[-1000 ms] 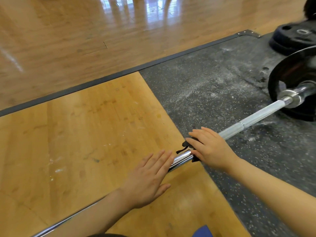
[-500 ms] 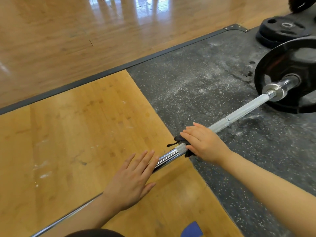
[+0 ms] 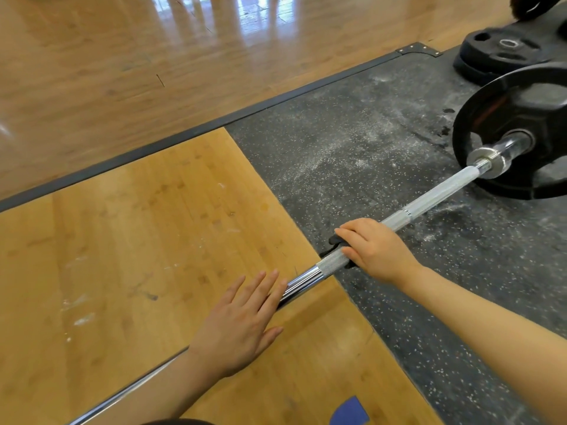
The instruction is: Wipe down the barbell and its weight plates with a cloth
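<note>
A steel barbell (image 3: 435, 199) lies across the platform from lower left to upper right, with a black weight plate (image 3: 503, 118) on its right sleeve. My right hand (image 3: 376, 248) is wrapped over the bar's knurled part, pressing a black cloth (image 3: 335, 240) around it; only scraps of the cloth show under the fingers. My left hand (image 3: 242, 323) rests flat on the smooth chrome stretch of the bar, fingers spread, holding nothing.
A wooden platform panel (image 3: 138, 256) sits under my left hand and chalk-dusted black rubber matting (image 3: 352, 142) under the right. Loose black plates (image 3: 503, 53) are stacked at the far right. A glossy wood floor lies beyond the platform's dark edge strip.
My right hand and the cloth have slid along the bar toward the weight plate, baring more knurling between my hands. The left hand stays flat on the bar.
</note>
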Demonstrator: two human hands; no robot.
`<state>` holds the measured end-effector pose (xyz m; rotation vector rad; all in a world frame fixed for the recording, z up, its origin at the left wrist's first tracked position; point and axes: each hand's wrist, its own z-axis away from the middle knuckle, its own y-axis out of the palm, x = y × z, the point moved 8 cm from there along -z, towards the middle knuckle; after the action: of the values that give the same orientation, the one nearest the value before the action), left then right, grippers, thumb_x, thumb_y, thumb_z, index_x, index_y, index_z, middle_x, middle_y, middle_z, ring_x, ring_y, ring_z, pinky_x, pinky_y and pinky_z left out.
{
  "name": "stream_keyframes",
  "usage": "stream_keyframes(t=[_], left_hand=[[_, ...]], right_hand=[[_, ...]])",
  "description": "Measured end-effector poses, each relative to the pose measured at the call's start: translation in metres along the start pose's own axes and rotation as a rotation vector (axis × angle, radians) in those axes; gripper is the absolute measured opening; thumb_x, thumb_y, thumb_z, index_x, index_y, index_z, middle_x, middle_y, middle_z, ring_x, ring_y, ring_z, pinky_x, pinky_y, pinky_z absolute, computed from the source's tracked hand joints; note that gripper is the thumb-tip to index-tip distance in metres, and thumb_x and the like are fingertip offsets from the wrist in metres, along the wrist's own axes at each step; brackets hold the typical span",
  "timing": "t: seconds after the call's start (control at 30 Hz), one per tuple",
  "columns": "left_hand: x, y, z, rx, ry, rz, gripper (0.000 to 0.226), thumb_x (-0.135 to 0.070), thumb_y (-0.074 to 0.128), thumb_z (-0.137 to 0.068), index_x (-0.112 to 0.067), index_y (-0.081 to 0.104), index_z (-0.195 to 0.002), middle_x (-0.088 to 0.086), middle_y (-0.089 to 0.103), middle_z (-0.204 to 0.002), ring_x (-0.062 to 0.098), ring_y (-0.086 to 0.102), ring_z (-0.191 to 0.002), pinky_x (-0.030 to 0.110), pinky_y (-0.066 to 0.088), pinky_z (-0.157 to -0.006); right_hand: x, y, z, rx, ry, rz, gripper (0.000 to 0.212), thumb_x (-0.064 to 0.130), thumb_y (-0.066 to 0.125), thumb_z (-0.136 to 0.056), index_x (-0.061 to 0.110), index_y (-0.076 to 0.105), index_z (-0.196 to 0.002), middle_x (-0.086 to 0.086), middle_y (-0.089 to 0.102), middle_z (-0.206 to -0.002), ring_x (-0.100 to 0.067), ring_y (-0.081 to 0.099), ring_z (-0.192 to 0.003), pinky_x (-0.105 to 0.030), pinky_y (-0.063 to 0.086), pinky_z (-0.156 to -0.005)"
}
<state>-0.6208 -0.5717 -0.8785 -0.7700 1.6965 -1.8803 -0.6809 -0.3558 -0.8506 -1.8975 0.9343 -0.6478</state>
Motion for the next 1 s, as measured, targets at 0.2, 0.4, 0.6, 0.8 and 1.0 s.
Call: stream_keyframes(t=[0.2, 0.4, 0.6, 0.8, 1.0], left_hand=[[0.0, -0.001, 0.0, 0.002, -0.001, -0.008, 0.066, -0.052, 0.029, -0.096, -0.011, 0.042, -0.146, 0.01, 0.042, -0.15, 0.027, 0.044, -0.135, 0.05, 0.044, -0.103], [0.0, -0.001, 0.001, 0.009, -0.005, -0.009, 0.066, -0.053, 0.029, -0.097, -0.012, 0.039, -0.147, 0.01, 0.041, -0.151, 0.026, 0.043, -0.136, 0.05, 0.043, -0.104], [-0.001, 0.002, 0.0, 0.014, 0.007, -0.029, 0.066, -0.054, 0.03, -0.097, -0.013, 0.04, -0.147, 0.009, 0.041, -0.151, 0.027, 0.043, -0.136, 0.05, 0.032, -0.109], [0.003, 0.004, -0.003, 0.05, 0.018, -0.005, 0.065, -0.055, 0.029, -0.097, -0.017, 0.037, -0.149, 0.01, 0.04, -0.151, 0.028, 0.043, -0.136, 0.053, 0.04, -0.106], [0.012, 0.0, -0.006, 0.065, -0.001, 0.004, 0.066, -0.056, 0.027, -0.096, -0.017, 0.041, -0.147, 0.011, 0.041, -0.15, 0.029, 0.043, -0.136, 0.055, 0.041, -0.104]], right_hand=[[0.036, 0.014, -0.008, 0.018, -0.149, -0.042, 0.03, 0.026, 0.052, -0.095, 0.005, 0.069, -0.107, -0.011, 0.066, -0.099, -0.028, 0.062, -0.084, -0.04, 0.054, -0.077], [0.0, 0.006, 0.01, 0.071, -0.093, 0.048, 0.036, 0.033, 0.044, -0.097, 0.011, 0.065, -0.116, -0.008, 0.064, -0.103, -0.026, 0.062, -0.09, -0.047, 0.046, -0.098], [-0.036, -0.007, 0.013, 0.095, 0.089, 0.057, 0.04, 0.027, 0.045, -0.094, -0.001, 0.069, -0.11, -0.016, 0.066, -0.096, -0.035, 0.064, -0.081, -0.051, 0.055, -0.079], [-0.034, -0.003, 0.01, 0.126, 0.102, 0.001, 0.039, 0.024, 0.047, -0.098, -0.007, 0.065, -0.113, -0.02, 0.065, -0.103, -0.038, 0.063, -0.087, -0.045, 0.055, -0.075], [-0.024, -0.005, -0.005, 0.11, 0.067, -0.02, 0.032, 0.012, 0.061, -0.088, -0.01, 0.065, -0.111, -0.023, 0.065, -0.104, -0.04, 0.064, -0.088, -0.046, 0.055, -0.077]])
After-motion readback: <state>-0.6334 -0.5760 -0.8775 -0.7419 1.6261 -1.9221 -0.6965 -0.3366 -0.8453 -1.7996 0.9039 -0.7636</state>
